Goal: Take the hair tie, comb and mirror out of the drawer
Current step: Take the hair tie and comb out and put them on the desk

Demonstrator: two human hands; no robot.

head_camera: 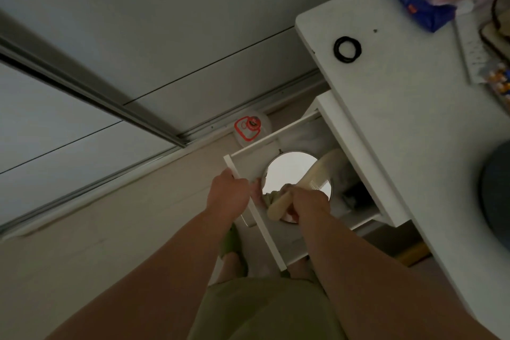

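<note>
The white drawer (pixel 267 237) under the desk is pulled out. My left hand (pixel 229 196) grips the top edge of its front panel. A round mirror (pixel 289 170) lies flat inside the drawer. A cream comb (pixel 317 174) rests across the mirror, and my right hand (pixel 310 203) is closed around its handle end. The black hair tie (pixel 347 50) lies on the white desk top (pixel 400 107), away from both hands. The right side of the drawer is in shadow, and I cannot make out what is in there.
On the desk stand a blue packet (pixel 414 0), a clear ruler (pixel 472 47) and a dark round object (pixel 496 196) at the right edge. A white container with a red label (pixel 249 130) sits on the floor by the sliding door track (pixel 91 91). My feet in green slippers (pixel 233 246) stand below the drawer.
</note>
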